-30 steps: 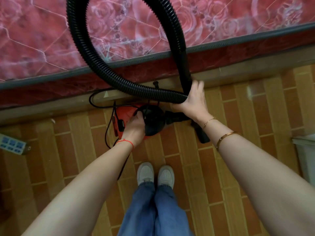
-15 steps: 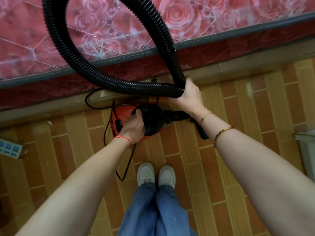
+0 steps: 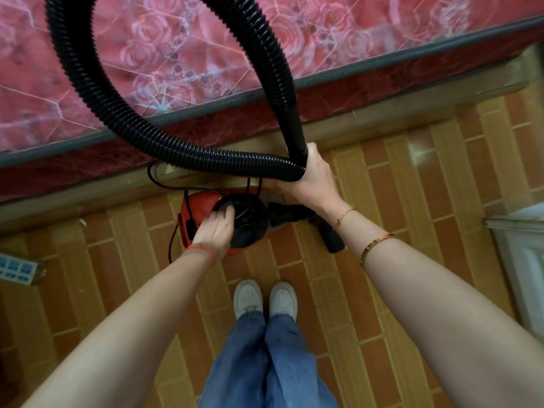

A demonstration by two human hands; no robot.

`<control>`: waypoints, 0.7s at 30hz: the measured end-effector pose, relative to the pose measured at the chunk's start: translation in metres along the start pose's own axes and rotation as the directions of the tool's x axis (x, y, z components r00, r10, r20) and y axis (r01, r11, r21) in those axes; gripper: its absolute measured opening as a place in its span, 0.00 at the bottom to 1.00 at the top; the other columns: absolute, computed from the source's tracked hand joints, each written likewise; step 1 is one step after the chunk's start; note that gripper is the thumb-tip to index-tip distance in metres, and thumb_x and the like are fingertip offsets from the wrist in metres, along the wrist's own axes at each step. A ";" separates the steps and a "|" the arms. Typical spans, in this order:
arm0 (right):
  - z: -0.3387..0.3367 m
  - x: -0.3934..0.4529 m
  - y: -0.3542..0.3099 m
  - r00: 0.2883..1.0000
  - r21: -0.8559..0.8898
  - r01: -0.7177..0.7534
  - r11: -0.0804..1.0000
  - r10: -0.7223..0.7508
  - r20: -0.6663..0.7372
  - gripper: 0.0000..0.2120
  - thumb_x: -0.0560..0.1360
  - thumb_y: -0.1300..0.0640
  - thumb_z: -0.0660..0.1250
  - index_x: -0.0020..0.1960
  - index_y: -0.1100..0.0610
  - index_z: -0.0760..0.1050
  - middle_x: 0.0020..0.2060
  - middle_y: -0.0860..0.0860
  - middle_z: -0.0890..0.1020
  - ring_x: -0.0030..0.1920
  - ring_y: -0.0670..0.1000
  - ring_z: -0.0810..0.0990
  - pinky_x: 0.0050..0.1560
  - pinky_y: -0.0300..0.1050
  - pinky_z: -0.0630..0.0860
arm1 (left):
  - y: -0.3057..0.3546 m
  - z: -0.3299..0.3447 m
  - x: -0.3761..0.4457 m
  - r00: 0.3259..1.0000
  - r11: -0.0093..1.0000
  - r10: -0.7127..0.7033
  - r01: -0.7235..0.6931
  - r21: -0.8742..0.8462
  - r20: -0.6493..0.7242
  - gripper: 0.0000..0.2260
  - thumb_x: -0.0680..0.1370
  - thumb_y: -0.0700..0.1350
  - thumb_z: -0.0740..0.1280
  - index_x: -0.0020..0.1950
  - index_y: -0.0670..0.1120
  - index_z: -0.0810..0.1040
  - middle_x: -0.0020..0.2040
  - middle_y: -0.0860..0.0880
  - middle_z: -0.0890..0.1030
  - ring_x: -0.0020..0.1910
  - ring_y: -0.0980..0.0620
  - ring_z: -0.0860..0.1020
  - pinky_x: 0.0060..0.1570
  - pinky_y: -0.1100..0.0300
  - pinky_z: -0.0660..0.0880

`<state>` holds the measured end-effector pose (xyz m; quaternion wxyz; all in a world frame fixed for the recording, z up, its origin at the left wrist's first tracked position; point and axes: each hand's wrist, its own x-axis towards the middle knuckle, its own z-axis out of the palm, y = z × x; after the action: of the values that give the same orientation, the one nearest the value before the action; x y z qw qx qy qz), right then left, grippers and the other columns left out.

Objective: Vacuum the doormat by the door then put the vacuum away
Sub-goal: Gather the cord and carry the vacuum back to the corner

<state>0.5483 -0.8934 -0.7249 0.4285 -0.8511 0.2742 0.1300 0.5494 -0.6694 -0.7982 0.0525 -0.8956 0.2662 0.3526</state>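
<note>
A small red and black vacuum [image 3: 203, 206] sits on the tiled floor at the foot of the bed. Its black ribbed hose [image 3: 88, 83] loops up over the mattress and back down. My right hand [image 3: 316, 178] grips the hose loop where both ends cross, together with the smooth wand end. My left hand [image 3: 216, 231] rests on the vacuum's black top, fingers curled over its rim. A black nozzle piece [image 3: 326, 234] sticks out to the right of the vacuum. No doormat is in view.
A bed with a red rose-patterned mattress [image 3: 206, 54] fills the top. A black power cord [image 3: 173, 240] trails left of the vacuum. A power strip [image 3: 17, 269] lies at the far left. A white piece of furniture [image 3: 527, 260] stands at the right edge. My white shoes [image 3: 265, 298] are below.
My right hand has gathered the hose loop tighter and lifted it slightly. My left hand has shifted over the vacuum's black top. The view has tilted a little.
</note>
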 end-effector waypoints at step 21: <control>-0.165 -0.233 -0.132 0.977 0.201 0.081 0.976 -0.037 -0.211 0.24 0.65 0.52 0.77 0.54 0.56 0.69 0.44 0.50 0.79 0.44 0.48 0.79 0.36 0.38 0.71 | 0.045 -0.203 -0.246 0.984 0.955 0.173 -0.178 0.237 0.042 0.23 0.75 0.36 0.62 0.69 0.40 0.60 0.58 0.42 0.76 0.58 0.41 0.74 0.50 0.52 0.69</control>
<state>0.4318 -0.8786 -0.4331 0.4884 -0.8181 0.3037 -0.0013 0.4986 -0.6569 -0.4802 0.1316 -0.8518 0.3848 0.3302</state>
